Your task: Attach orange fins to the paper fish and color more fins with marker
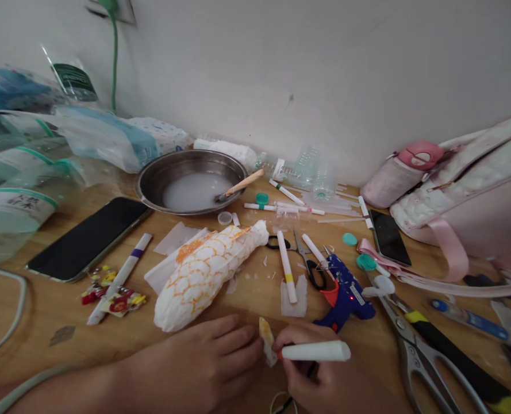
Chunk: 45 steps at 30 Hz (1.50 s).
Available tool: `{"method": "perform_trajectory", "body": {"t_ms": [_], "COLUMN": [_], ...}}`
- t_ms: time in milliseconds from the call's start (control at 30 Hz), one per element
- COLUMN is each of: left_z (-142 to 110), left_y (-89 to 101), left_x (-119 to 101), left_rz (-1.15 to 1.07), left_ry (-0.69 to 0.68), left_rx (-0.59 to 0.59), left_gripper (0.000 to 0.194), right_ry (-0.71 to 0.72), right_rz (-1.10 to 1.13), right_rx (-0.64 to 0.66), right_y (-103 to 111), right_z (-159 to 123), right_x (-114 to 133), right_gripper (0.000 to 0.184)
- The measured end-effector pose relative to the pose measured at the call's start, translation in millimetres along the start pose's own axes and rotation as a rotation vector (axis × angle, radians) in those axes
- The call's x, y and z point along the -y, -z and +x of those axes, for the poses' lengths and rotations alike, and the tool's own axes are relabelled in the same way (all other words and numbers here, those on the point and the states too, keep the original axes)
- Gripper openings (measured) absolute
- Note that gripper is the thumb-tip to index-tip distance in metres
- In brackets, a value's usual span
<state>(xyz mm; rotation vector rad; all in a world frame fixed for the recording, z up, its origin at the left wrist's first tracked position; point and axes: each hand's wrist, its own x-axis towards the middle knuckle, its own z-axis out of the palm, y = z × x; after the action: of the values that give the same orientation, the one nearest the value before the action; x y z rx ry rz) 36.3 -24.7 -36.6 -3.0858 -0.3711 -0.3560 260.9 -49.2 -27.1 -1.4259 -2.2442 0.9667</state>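
A white marker (318,351) with an orange tip end is gripped in my right hand (324,374). Its tip side points left, toward a small white paper piece (264,330) partly coloured orange. My left hand (212,362) has its fingers together, with the fingertips pinching the left edge of that piece. Just beyond my left hand lies a white fish model (212,270) with orange scale lines drawn on it. Another white marker (286,267), with a yellow band, lies ahead of my hands.
A blue glue gun (345,293) and large scissors (414,345) lie to the right. A metal bowl (145,192) of whitish liquid holds a brush (244,183). Phones (89,238), plastic bottles (18,207), a pink tumbler (393,178) and a bag (475,190) crowd the sides.
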Motion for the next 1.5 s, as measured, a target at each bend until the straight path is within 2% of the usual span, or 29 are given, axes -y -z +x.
{"method": "perform_trajectory", "body": {"t_ms": [467, 600, 767, 1000, 1233, 1400, 1500], "left_z": [-0.2, -0.1, 0.7, -0.2, -0.3, -0.7, -1.0], "left_y": [-1.7, -0.4, 1.4, -0.6, -0.3, -0.4, -1.4], "left_x": [1.4, 1.3, 1.9, 1.9, 2.1, 2.4, 2.5], "left_rz": [0.0, -0.01, -0.017, -0.012, -0.014, -0.015, -0.015], "left_ry": [-0.012, -0.019, -0.018, -0.01, -0.022, -0.03, -0.023], "left_rx": [0.016, 0.015, 0.009, -0.006, 0.029, 0.035, 0.032], "left_gripper": [0.022, 0.022, 0.022, 0.02, 0.023, 0.023, 0.021], "right_ry": [-0.001, -0.005, -0.026, -0.108, -0.036, -0.139, -0.083], "right_rz": [0.013, 0.008, 0.048, 0.067, 0.118, 0.092, 0.097], "right_rx": [-0.021, 0.012, -0.06, 0.023, -0.027, 0.049, -0.002], "right_y": [-2.7, 1.5, 4.8, 3.8, 6.2, 4.3, 4.2], "right_z": [-1.9, -1.3, -0.2, 2.4, 3.0, 2.9, 2.9], "right_x": [0.9, 0.7, 0.5, 1.4, 1.7, 1.0, 1.0], "right_gripper": [0.024, 0.023, 0.02, 0.019, 0.02, 0.015, 0.019]}}
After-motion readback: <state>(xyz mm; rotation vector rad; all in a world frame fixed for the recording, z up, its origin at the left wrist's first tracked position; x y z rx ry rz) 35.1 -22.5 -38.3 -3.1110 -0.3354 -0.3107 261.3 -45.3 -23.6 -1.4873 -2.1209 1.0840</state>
